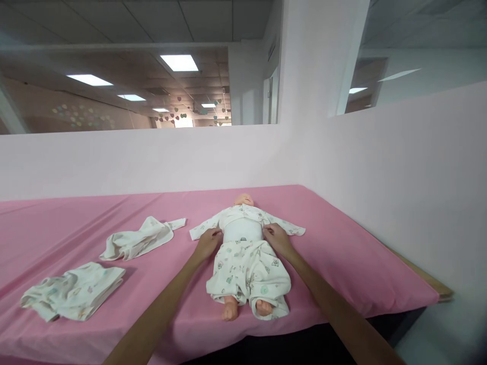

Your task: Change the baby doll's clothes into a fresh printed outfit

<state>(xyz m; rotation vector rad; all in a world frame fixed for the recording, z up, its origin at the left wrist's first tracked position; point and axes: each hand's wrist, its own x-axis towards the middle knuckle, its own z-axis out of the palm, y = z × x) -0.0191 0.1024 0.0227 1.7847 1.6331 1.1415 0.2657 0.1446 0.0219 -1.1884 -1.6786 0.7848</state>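
Note:
A baby doll (243,199) lies on its back on the pink table cover (342,243), head away from me, bare feet toward me. It wears a white printed top (243,218) and matching trousers (247,268). My left hand (207,243) rests at the doll's left side by the waist, fingers curled on the edge of the clothing. My right hand (277,237) mirrors it on the other side, fingers pinched on the fabric at the waist. Which garment each hand grips is hard to tell.
Two more white printed baby garments lie to the left: a crumpled one (142,238) near the doll and a folded one (74,290) nearer the front edge. Pale pink walls (399,167) close the back and right. The table's wooden corner (441,293) shows at right.

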